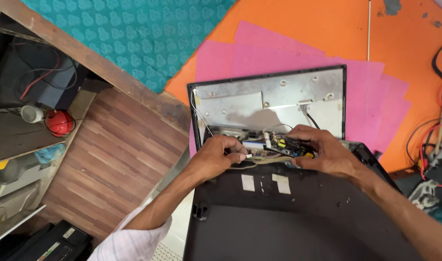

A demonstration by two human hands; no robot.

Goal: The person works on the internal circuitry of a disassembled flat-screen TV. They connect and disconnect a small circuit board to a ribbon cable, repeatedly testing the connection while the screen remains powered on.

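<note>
Circuit board [288, 145] sits mid-frame, tucked where the opened monitor's metal back [269, 99] meets the black cover [298, 217] that fills the lower middle of the frame. Right hand [322, 150] is curled over the board's right end, fingers closed on its edge, so it's gripping the board. Left hand [218, 154] is just left of it, fingers pinched narrow on a small white connector [248, 156] with thin wires [259, 162] running toward the board. Both hands are pretty much side by side, nearly touching.

Two white stickers [264, 183] show on the cover just below the hands. A thin cable [199, 113] loops down the left side of the metal back, and another plugs in near upper right of it [305, 108].

Monitor lies on pink paper sheets [370, 96] over an orange surface [404, 38]. Teal patterned cloth [134, 34] fills the top left, wood floor [114, 150] is below it, and a red ball-ish thing [59, 123] sits on a shelf at the far left. Tangle of red and black wires [435, 140] at the right edge.
</note>
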